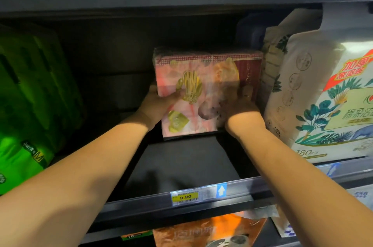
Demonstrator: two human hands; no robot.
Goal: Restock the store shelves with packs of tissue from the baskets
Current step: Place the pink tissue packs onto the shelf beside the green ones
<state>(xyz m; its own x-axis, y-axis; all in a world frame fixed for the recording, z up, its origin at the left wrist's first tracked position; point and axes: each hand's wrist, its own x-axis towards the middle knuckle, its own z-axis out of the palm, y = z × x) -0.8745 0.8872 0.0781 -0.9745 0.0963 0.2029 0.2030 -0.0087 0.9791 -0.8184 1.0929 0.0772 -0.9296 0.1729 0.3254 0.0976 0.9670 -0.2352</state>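
Head view shows the left hand (159,103) and right hand (240,109) gripping a pink tissue pack (201,85) on the shelf (181,162), where the neighbouring white pack (314,93) could snag it askew.

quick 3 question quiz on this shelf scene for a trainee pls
1. True or false: the left grip and right grip both hold the pink plastic-wrapped tissue pack.
2. What stands to that pack's left? A) green plastic packs B) orange carton C) blue bottles
3. Fill in: the yellow price tag on the dark shelf edge reads ____.
Key: 1 true; 2 A; 3 9.90
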